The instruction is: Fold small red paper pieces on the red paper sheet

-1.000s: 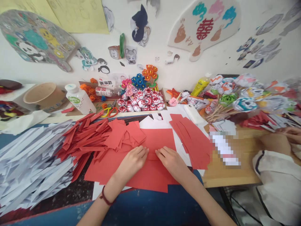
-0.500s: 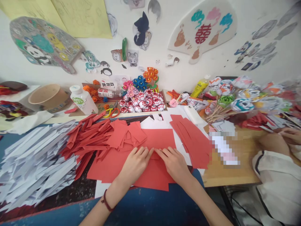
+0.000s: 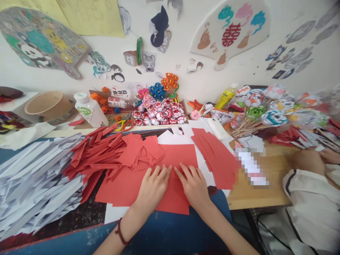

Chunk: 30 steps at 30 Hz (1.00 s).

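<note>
**Both hands flat on the red sheets, fingers apart**

My L hand (image 3: 152,186) and R hand (image 3: 196,185) lie on the red sheets (image 3: 177,154) in front of me, index tips near each other but w/ a small gap btwn. Fingers on both are extended and spread a bit, pressing down from above; can't tell what my thumbs do. The sheets lie on the desk, partly over white paper (image 3: 172,138).

Cut red pcs (image 3: 140,150) sit just beyond my L hand, overlapping the sheets. Folded red strips (image 3: 98,152) are left of those, folded white strips (image 3: 39,184) farther left. A red stack (image 3: 215,159) lies to the right. Scissors (image 3: 124,124) rest behind the red strips, near red-and-white flowers (image 3: 162,113). A co-worker's sleeve (image 3: 313,191) shows far right.
</note>
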Available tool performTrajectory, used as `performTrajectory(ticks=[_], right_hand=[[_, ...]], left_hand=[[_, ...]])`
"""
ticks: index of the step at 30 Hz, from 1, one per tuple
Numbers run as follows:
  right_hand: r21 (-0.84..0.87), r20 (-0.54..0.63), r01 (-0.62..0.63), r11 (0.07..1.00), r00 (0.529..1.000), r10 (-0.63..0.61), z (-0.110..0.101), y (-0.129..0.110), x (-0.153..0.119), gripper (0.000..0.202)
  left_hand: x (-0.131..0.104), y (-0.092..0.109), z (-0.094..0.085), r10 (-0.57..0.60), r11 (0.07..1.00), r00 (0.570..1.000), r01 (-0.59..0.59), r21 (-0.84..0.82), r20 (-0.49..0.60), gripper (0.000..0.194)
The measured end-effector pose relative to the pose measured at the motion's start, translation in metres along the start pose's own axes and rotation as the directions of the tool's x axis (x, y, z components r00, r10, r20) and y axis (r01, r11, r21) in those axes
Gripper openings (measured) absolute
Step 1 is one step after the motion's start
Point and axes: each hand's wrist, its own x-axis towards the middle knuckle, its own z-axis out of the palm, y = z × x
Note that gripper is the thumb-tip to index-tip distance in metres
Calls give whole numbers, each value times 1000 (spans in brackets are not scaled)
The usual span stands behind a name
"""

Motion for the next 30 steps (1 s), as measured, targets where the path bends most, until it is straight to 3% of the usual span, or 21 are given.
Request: performTrajectory(ticks=[3,6,11,18,22,28,30], right_hand=[[145,50,-88,985,995,82,0,3,-1,52],[415,83,-190,890,982,171,-2,11,2,56],[621,117,-345,704,929,352,-5,22,11,29],[641,239,-407,651,912,334,-5,24,24,10],[695,267,-399,598,916,301,-6,27,29,11],[789,383,-460,407,887,259,-16,32,30,11],[800,437,-492,342,870,230,-20,33,29,21]], left_hand=[[1,-2,-3,-15,999,1000,16,-51,8,46],[6,-7,-7,-68,986,997,71,-151,24,39],[17,-12,-10,-216,934,976,208,-291,5,23],[23,-18,-7,-260,845,964,254,-471,55,4],[25,-23,-10,-241,770,965,253,-586,100,10],[28,-23,-10,-225,642,967,241,-728,122,10],[29,-21,-8,-242,604,964,242,-759,114,10]])
